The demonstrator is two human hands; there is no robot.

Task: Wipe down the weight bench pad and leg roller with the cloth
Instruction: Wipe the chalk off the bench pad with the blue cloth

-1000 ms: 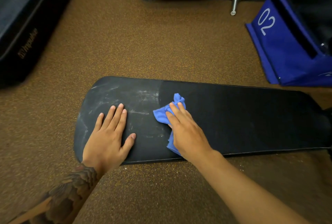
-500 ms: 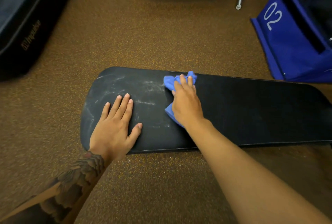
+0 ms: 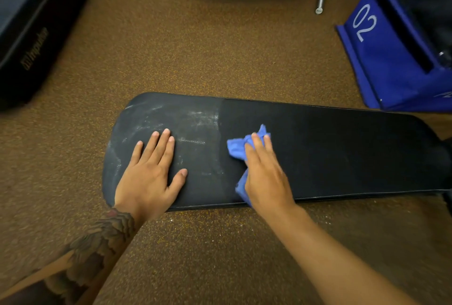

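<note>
The bench pad (image 3: 330,153) lies crosswise before the person, its chalky rounded end under the flat, relaxed left hand (image 3: 149,177), while the right hand (image 3: 265,177) presses the blue cloth (image 3: 237,149), fingers straight, mid-pad beside that chalk.

Black bench pad (image 3: 342,153) over speckled brown floor (image 3: 195,48); on it, left hand (image 3: 149,175) flat, blue cloth (image 3: 236,149) pressed under right hand (image 3: 265,177).
</note>
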